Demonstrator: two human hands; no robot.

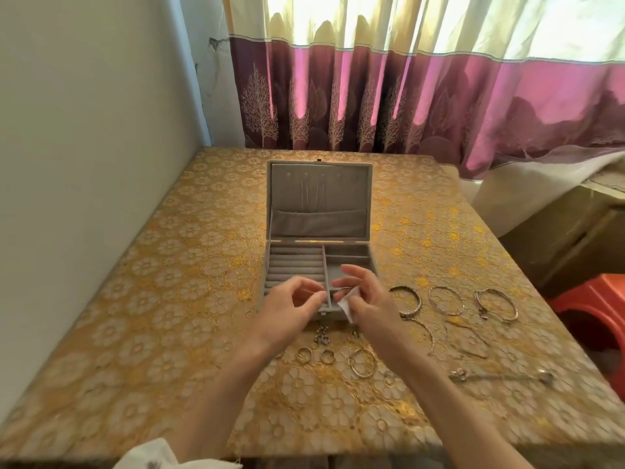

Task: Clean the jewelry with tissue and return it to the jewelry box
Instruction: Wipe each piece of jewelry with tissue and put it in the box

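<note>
At frame centre, the right hand (365, 297) pinches a white tissue (348, 304) over the near edge of the open grey jewelry box (319, 255); the left hand (291, 308) curls beside it, whatever it holds too small to tell. Bracelets (443, 301) lie right of the box, rings (316, 355) at lower centre.

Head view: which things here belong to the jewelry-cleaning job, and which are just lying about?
Part of the job:
- open jewelry box
- tissue, held by the right hand
- left hand, fingers curled beside the tissue; any piece in it is too small to tell
- three bangles
- rings and hoop near the wrists

Just lying about:
- curtain
- red stool
- floral tablecloth
</note>
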